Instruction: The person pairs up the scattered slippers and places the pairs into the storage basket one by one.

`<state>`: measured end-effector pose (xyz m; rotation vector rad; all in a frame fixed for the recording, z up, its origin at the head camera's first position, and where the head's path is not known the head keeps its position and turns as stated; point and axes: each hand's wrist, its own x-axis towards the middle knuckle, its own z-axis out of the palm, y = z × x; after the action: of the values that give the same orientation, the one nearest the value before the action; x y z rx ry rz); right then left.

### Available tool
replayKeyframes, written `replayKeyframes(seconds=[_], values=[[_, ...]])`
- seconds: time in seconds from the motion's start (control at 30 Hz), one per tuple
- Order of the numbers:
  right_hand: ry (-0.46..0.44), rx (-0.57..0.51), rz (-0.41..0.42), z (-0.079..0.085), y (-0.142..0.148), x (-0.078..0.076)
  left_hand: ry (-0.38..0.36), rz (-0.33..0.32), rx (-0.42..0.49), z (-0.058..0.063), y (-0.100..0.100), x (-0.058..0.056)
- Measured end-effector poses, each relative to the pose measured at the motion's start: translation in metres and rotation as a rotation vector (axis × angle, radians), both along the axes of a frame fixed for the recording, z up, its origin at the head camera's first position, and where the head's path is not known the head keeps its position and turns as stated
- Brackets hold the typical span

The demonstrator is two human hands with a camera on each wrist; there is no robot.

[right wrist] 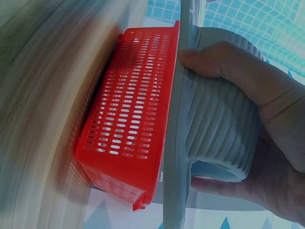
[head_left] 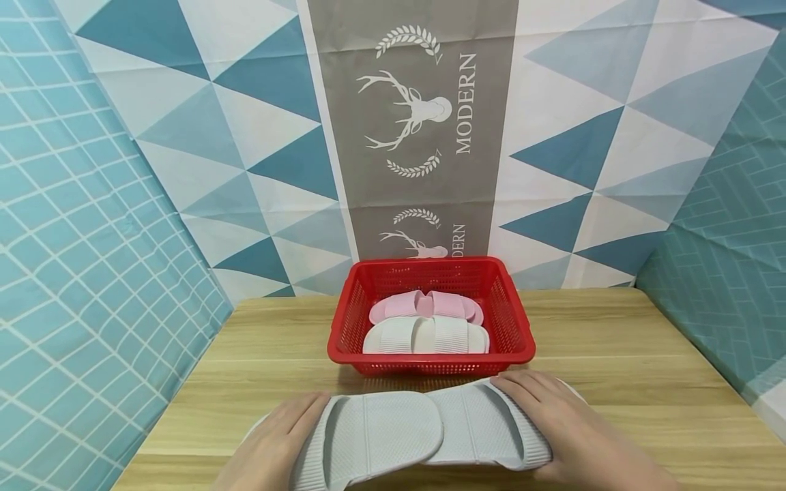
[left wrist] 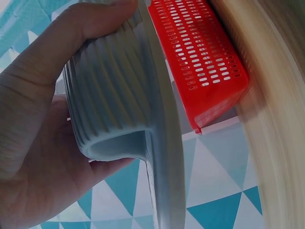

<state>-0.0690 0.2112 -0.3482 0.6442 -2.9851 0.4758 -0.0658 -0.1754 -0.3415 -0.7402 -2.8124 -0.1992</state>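
My left hand (head_left: 276, 436) grips a light grey slipper (head_left: 393, 433) around its ribbed strap. In the left wrist view the thumb lies over the strap (left wrist: 109, 86) and the other fingers are partly hidden. A matching slipper (head_left: 469, 423) is in my right hand (head_left: 561, 429), its thumb pressed near the sole's edge (right wrist: 175, 143) in the right wrist view. The two heels overlap in the middle, left one on top. Both slippers are held above the table, just in front of the red basket (head_left: 430, 359).
Inside the basket lie a pink pair of slippers (head_left: 399, 305) and, nearer me, a white pair (head_left: 396, 337). The basket stands on a wood-grain table (head_left: 270, 368) near the patterned back wall (head_left: 417, 150). Blue tiled-pattern sheets (head_left: 80, 225) flank the table.
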Motion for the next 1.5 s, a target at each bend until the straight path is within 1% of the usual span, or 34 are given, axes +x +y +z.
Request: replayKeyframes(seconds=[0.23, 0.53, 0.67, 0.7, 0.9, 0.93, 1.0, 1.33, 1.5], values=[[-0.059, -0.022, -0.032, 0.001, -0.004, -0.001, -0.012, 0.007, 0.003, 0.0, 0.0, 0.0], [-0.058, -0.024, -0.016, 0.003, -0.007, -0.001, -0.077, 0.027, -0.002, 0.001, 0.001, 0.0], [-0.044, -0.02, -0.007, 0.003, -0.008, -0.001, -0.089, 0.03, -0.012, 0.0, 0.001, 0.0], [-0.045, -0.019, -0.005, 0.003, -0.009, -0.001, -0.081, 0.027, -0.014, -0.001, 0.001, 0.0], [-0.088, -0.021, 0.0, 0.004, -0.012, -0.003, -0.137, 0.04, -0.006, 0.001, 0.005, 0.0], [-0.094, -0.023, 0.003, 0.004, -0.012, -0.003, -0.156, 0.046, -0.004, 0.002, 0.005, 0.0], [-0.1, -0.025, 0.01, 0.004, -0.012, -0.004, -0.166, 0.051, -0.006, 0.002, 0.006, 0.0], [-0.088, -0.019, 0.041, 0.002, -0.016, -0.005, -0.173, 0.038, -0.023, -0.002, 0.004, -0.003], [-0.1, -0.033, 0.046, 0.002, -0.019, -0.005, -0.149, 0.025, -0.032, -0.003, 0.004, -0.003]])
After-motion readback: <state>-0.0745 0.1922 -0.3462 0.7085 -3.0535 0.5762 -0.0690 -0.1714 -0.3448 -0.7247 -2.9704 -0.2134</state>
